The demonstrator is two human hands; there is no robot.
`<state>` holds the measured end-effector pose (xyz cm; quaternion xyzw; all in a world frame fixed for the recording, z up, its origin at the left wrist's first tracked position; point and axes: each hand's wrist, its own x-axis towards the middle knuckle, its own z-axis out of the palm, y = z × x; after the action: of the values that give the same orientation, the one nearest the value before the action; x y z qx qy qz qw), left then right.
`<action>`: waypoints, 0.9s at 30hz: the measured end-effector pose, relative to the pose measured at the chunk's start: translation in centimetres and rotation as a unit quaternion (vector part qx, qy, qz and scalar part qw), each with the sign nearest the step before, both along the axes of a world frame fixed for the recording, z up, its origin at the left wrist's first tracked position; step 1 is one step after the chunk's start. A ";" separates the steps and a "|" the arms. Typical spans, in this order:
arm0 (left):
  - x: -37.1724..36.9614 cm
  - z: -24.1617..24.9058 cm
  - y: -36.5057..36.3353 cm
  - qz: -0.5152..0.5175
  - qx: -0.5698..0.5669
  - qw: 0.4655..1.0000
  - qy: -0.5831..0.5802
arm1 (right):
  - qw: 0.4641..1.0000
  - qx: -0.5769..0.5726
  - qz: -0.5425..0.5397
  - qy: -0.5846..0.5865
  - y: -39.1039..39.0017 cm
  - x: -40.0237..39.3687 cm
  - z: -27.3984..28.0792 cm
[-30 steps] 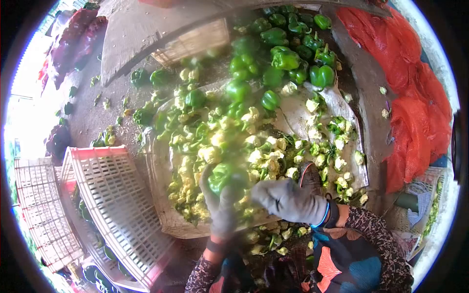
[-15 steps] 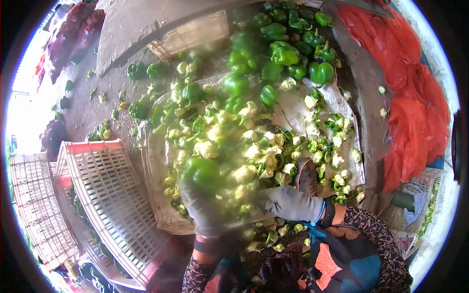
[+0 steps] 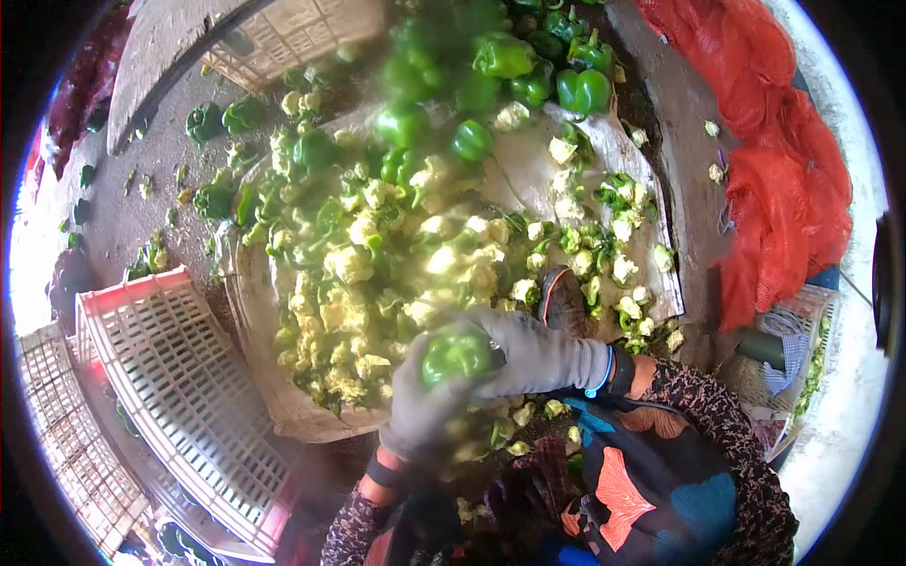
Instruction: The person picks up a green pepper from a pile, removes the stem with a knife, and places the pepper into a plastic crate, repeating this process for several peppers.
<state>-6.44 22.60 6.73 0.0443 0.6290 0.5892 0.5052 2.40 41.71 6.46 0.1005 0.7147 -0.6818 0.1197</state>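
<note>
A green bell pepper point(image 3: 455, 358) sits in my gloved left hand point(image 3: 417, 401), its fingers wrapped around the side and underneath. My right hand point(image 3: 538, 354), in a grey glove too, is closed right at the pepper, fingers curled over its right side. A small dark shape shows inside that grip; I cannot tell what it is. Beyond both hands lies a heap of pale pepper cores point(image 3: 349, 264) with green stems, spread over a whitish sheet point(image 3: 321, 424). Whole green peppers point(image 3: 505, 57) are piled past the cores.
On the left, a white plastic crate point(image 3: 179, 377) with a red rim leans at an angle. Red mesh sacks point(image 3: 774, 189) lie along the right side. A shoe point(image 3: 563, 302) stands among the cores. A wooden board point(image 3: 170, 57) and another crate point(image 3: 293, 42) are at the back.
My left hand has brought the pepper down and right, and my right hand has moved in to meet it. The whole view has shifted slightly.
</note>
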 end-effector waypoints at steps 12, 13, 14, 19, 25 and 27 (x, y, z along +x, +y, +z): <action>1.3 -0.5 -0.4 0.042 0.151 0.946 -0.283 | 0.967 -0.213 0.094 -0.100 3.5 1.6 0.8; 1.1 -0.8 -0.2 0.042 0.149 0.955 -0.252 | 0.968 -0.211 0.095 -0.094 3.4 1.6 -0.1; 0.4 -1.4 -0.1 -0.044 0.051 0.987 -0.148 | 0.993 -0.107 0.051 -0.018 2.9 1.6 -1.3; 0.2 -1.6 1.4 0.137 0.037 0.990 -0.018 | 0.978 0.177 -0.056 0.095 3.5 0.3 1.8; 1.9 -3.3 1.5 0.006 0.043 0.977 0.208 | 0.994 0.024 -0.099 -0.048 -0.7 -0.6 -0.1; 1.9 -2.9 1.7 -0.026 0.054 0.962 0.265 | 0.979 -0.086 -0.165 -0.077 -1.0 -0.3 -0.3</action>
<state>-4.56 24.28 3.78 0.2422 0.7062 0.5761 0.3327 2.11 40.70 6.20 0.2586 0.6155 -0.7414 0.0682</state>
